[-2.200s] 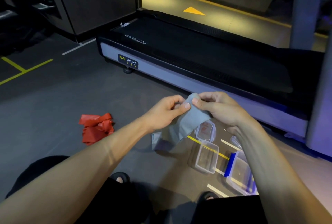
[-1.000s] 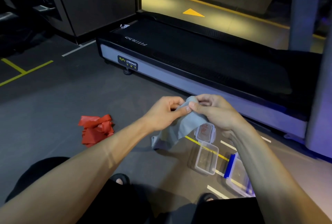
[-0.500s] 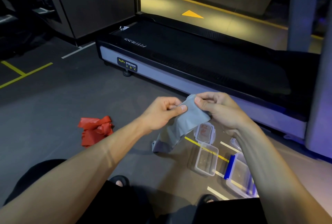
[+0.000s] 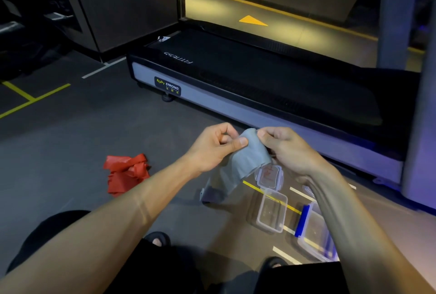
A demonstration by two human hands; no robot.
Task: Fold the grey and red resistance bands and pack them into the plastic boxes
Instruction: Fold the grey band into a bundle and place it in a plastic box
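Both the left hand [image 4: 212, 146] and right hand [image 4: 286, 149] still pinch the grey band's [image 4: 240, 164] top edge, now spread slightly apart, so folding continues and the boxes [image 4: 271, 211] wait.

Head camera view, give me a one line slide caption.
Both hands, left hand and right hand, pinch the grey band above open plastic boxes.

There is one view only, from a wide-angle camera worn on the person's head, so no second view shares the scene. It looks forward and steeply down past both forearms to the floor [image 4: 70, 147]. The hands sit close, near frame centre. The treadmill [image 4: 271, 86] runs from 11 o'clock to 3 o'clock farther off. Knees and feet fill the 6 o'clock edge.
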